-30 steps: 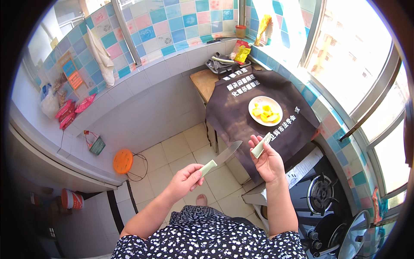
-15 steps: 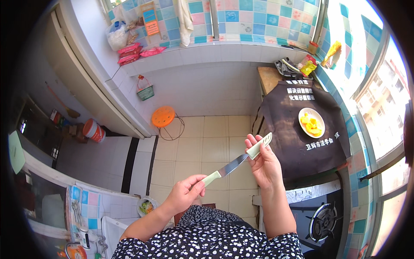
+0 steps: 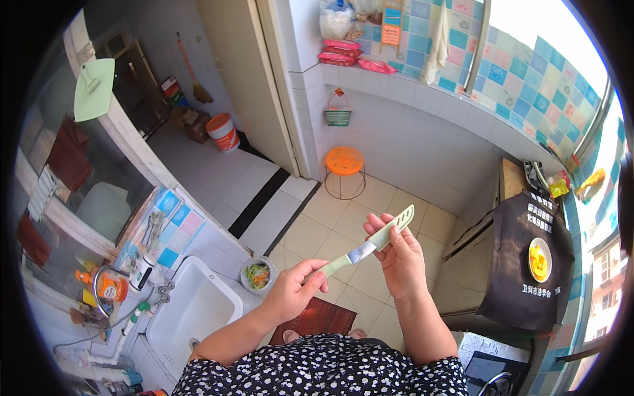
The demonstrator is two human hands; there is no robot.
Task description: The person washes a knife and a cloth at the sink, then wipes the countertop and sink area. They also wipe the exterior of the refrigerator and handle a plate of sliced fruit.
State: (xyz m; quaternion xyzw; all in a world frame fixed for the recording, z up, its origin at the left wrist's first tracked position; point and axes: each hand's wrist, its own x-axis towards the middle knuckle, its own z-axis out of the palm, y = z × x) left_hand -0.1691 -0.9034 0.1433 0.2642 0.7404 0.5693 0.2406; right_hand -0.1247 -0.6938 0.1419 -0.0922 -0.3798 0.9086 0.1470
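My left hand (image 3: 290,292) grips the pale green handle of a knife (image 3: 336,265), its thumb along the top. My right hand (image 3: 404,265) holds a pale green slotted sheath (image 3: 392,230), the thumb pressing it against the fingers. Most of the blade is inside the sheath; a short shiny stretch shows between sheath and handle. Knife and sheath lie in one line in front of my body, slanting up to the right. To the right, a white plate (image 3: 532,265) of yellow fruit-like pieces rests on a dark printed cloth (image 3: 505,282).
A white sink (image 3: 228,300) stands at left, with a tub of vegetable scraps (image 3: 256,285) beside it. Ahead is an orange stool (image 3: 345,160); an open door (image 3: 247,79) leads off left. A pale green cutting board (image 3: 93,92) hangs at far left. A stove (image 3: 492,369) is lower right.
The sheath has slid further over the blade, and my hands are closer together. The view has turned left, bringing in the sink and doorway.
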